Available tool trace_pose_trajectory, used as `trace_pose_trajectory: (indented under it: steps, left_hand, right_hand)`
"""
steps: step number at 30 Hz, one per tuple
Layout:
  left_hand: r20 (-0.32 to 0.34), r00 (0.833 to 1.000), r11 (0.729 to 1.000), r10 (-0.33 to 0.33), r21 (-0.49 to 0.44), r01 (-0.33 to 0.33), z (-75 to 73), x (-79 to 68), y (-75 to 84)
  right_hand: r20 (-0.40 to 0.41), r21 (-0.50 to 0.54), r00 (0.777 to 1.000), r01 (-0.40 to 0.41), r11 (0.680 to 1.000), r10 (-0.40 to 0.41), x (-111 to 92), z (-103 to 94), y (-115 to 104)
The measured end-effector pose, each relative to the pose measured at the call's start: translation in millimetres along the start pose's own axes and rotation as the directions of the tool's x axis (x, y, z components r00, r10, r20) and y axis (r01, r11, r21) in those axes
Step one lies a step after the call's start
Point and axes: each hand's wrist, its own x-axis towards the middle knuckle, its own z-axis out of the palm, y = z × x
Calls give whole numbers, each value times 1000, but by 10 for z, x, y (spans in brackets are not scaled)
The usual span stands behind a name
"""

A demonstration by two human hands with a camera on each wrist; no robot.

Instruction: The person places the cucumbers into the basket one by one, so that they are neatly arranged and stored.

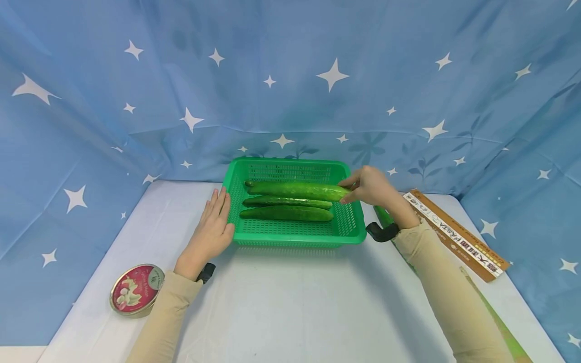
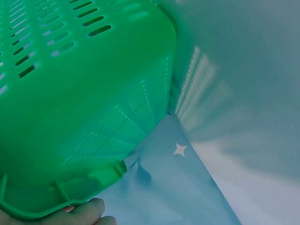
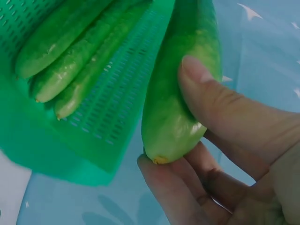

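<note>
- A cucumber (image 1: 297, 190) was held over the green basket (image 1: 299, 242), at the centre of the head view; its right end was pinched by the right hand (image 1: 373, 185), between thumb and fingers;
- the left hand (image 1: 211, 233) was placed at the basket's left rim, fingers straight, nothing clasped; the hands were set well apart;
- three other cucumbers (image 3: 78, 65) were seen in the basket, upper left of the right wrist view;
- the cucumber could be judged stiff, moderately heavy and rather slippery, given its glossy skin; bruising or snapping would be risked if it were bent or dropped;
- with one end gripped, the far end would probably be levered downward; better balance would be found around the middle.
</note>
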Motion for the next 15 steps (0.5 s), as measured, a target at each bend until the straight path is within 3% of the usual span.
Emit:
trace_pose_trajectory:
  steps: [7, 15]
  left_hand:
    - [-3, 1000, 1000, -1, 1, 1, 3, 6, 5]
    - [-3, 1000, 1000, -5, 1, 5, -1, 3, 4]
  right_hand:
    - [98, -41, 995, 26, 999, -22, 202, 162, -23]
    - [210, -89, 978, 17, 996, 2, 297, 308, -61]
